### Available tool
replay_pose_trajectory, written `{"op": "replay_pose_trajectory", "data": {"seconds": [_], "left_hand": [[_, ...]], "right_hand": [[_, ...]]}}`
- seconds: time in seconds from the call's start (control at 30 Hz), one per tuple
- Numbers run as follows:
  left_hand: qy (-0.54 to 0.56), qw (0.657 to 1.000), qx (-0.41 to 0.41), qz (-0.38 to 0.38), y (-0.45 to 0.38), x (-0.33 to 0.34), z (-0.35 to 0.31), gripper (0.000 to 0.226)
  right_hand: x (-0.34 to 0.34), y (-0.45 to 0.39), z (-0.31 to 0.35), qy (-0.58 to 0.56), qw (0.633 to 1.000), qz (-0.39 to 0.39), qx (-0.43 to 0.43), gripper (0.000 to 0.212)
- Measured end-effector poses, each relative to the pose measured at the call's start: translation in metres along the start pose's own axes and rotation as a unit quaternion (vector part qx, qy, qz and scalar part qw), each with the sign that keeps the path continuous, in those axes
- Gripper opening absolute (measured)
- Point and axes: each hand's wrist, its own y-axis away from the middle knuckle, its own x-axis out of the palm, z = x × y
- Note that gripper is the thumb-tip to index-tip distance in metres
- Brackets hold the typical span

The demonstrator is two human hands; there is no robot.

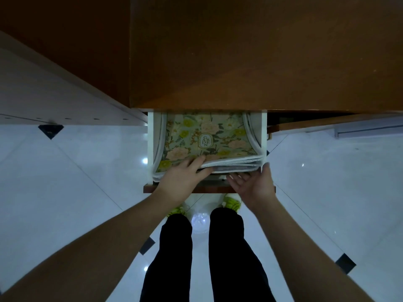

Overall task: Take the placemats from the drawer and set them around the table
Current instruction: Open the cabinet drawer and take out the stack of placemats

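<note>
An open white-walled drawer (150,147) with a dark wooden front sticks out from under a brown wooden cabinet top. Inside lies a stack of floral placemats (209,138) with grey-white bound edges, their sides curling up against the drawer walls. My left hand (183,177) grips the stack's near edge, thumb on the top mat and fingers tucked beneath the raised layers. My right hand (253,184) is palm up with straight fingers reaching under the stack's near right corner, at the drawer front.
The brown wooden cabinet top (261,62) fills the upper view and overhangs the drawer's back. Glossy white floor tiles (76,182) with small black diamond insets spread on both sides. My legs in dark trousers and green-patterned slippers stand just below the drawer front.
</note>
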Motion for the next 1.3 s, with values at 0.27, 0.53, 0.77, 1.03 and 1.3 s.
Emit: {"op": "replay_pose_trajectory", "data": {"seconds": [0.27,0.53,0.77,1.03,1.3], "left_hand": [[-0.009,0.995,0.088,-0.038,0.026,-0.016,-0.007,0.077],[0.015,0.993,0.094,-0.068,0.056,-0.011,-0.023,0.075],[0.071,0.991,0.104,-0.049,0.072,-0.004,-0.029,0.072],[0.364,0.843,-0.391,-0.061,0.094,-0.036,0.006,0.042],[0.773,0.330,-0.537,0.078,0.131,-0.041,0.014,0.056]], "right_hand": [[0.004,0.016,0.064,0.082,0.985,0.009,0.154,0.077],[0.001,0.023,0.051,0.338,0.924,0.010,0.176,0.035],[-0.033,0.034,0.023,0.272,0.952,-0.013,0.139,0.041],[-0.050,0.081,0.007,0.237,0.964,0.013,0.122,0.035],[-0.062,0.118,-0.009,0.236,0.963,0.052,0.121,0.056]]}}
